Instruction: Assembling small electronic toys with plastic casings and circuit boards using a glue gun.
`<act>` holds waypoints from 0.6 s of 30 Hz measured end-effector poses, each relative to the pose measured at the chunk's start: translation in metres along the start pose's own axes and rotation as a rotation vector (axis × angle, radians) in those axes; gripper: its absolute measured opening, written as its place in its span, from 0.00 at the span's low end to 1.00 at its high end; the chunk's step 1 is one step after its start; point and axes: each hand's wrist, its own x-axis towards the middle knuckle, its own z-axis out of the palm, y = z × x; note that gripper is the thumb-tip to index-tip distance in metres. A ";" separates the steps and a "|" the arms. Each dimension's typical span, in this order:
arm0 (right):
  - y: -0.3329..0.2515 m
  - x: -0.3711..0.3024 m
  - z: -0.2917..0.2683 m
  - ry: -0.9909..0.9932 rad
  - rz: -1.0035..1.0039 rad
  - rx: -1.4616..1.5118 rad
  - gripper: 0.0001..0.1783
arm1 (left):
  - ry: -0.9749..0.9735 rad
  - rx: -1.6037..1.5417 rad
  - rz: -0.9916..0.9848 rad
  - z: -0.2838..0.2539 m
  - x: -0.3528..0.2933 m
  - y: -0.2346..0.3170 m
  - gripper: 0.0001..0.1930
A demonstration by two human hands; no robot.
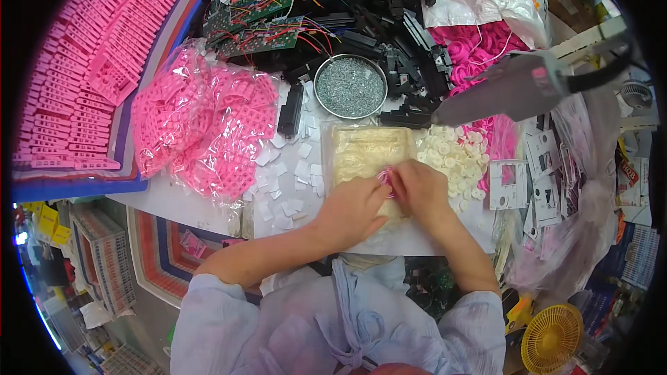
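Note:
Over a yellowish plastic-wrapped pad (368,149), both my hands close on a small pink plastic part (385,179). My left hand (353,212) has its fingertips against the part's left side. From the right, my right hand (424,193) pinches it, and its fingers hide much of the shape. Right beside my right hand lies a heap of cream round discs (455,156). Beyond the pad stands a round metal bowl (350,87) full of small silvery screws. Small white squares (295,173) lie scattered to the left of the pad.
Bags of pink parts (222,132) and a blue-edged crate of pink pieces (83,83) fill the left. Green circuit boards (257,21) with wires and black plastic parts (389,28) crowd the back. A grey electric screwdriver (500,90) hangs at the right, near white panels (508,185).

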 end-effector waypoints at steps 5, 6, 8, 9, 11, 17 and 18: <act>-0.004 0.007 0.002 -0.167 0.108 -0.084 0.08 | -0.053 0.201 0.138 0.003 -0.016 -0.004 0.35; -0.005 0.009 0.000 -0.212 0.128 -0.081 0.07 | -0.059 0.188 0.163 0.005 -0.020 -0.008 0.35; -0.006 0.017 -0.011 -0.275 0.140 0.010 0.08 | -0.070 0.196 0.193 0.007 -0.020 -0.015 0.35; -0.006 0.020 -0.017 -0.298 0.191 0.070 0.09 | -0.116 0.119 0.214 0.000 -0.018 -0.018 0.35; -0.007 0.023 -0.020 -0.332 0.251 0.190 0.10 | -0.190 -0.037 0.234 -0.021 -0.015 -0.026 0.34; -0.009 0.009 -0.033 -0.221 0.183 0.312 0.13 | 0.440 0.150 -0.050 -0.185 -0.037 -0.075 0.21; -0.010 0.006 -0.037 -0.204 0.185 0.327 0.14 | 0.544 0.225 -0.282 -0.220 -0.036 -0.085 0.17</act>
